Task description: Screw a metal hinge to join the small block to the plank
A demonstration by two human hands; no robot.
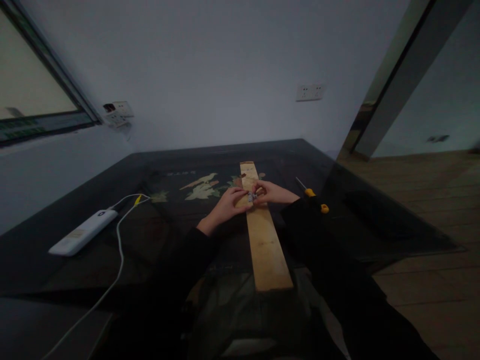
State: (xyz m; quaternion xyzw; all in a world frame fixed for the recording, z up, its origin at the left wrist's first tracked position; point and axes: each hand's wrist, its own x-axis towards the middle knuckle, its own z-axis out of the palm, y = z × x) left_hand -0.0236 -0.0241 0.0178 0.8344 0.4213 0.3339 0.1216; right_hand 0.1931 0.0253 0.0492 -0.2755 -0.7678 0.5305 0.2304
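A long pale wooden plank (267,245) lies lengthwise on the dark glass-topped table (180,165). My left hand (228,204) and my right hand (269,192) meet over the plank's far half. Both pinch a small silvery metal piece (252,197) that rests on the wood; it is too small to name. Fingers of both hands are curled around it. Dark sleeves cover both forearms.
A yellow-handled screwdriver (313,195) lies on the table just right of my right hand. A white power bank (83,232) with a white cable (120,250) sits at the left. Wall sockets (310,92) are on the back wall; wooden floor lies to the right.
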